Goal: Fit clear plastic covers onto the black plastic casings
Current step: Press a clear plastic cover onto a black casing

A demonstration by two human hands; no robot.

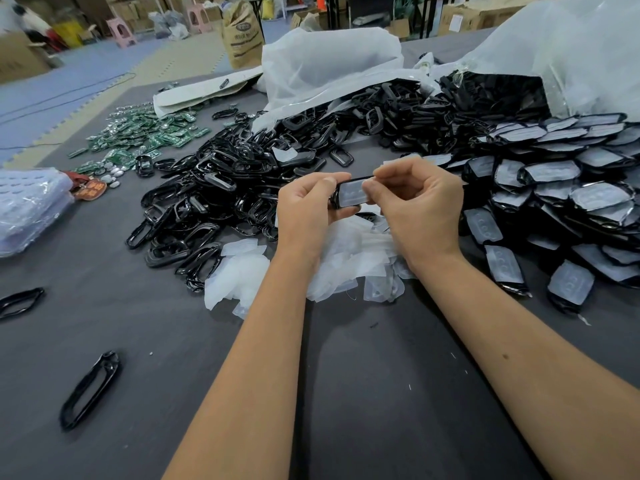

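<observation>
black casing [337,199], clear cover [351,194] on it.
your left hand [306,209] grips one end; right hand [420,199] pinches the other.

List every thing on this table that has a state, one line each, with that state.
Left hand: grips the held black plastic casing.
Right hand: pinches the clear plastic cover on that casing.
Pile of bare black casings: uncovered, loose.
Pile of covered casings: covers fitted.
Heap of loose clear covers: unused.
Green circuit boards: scattered.
White plastic bag: open, spilling casings.
</observation>
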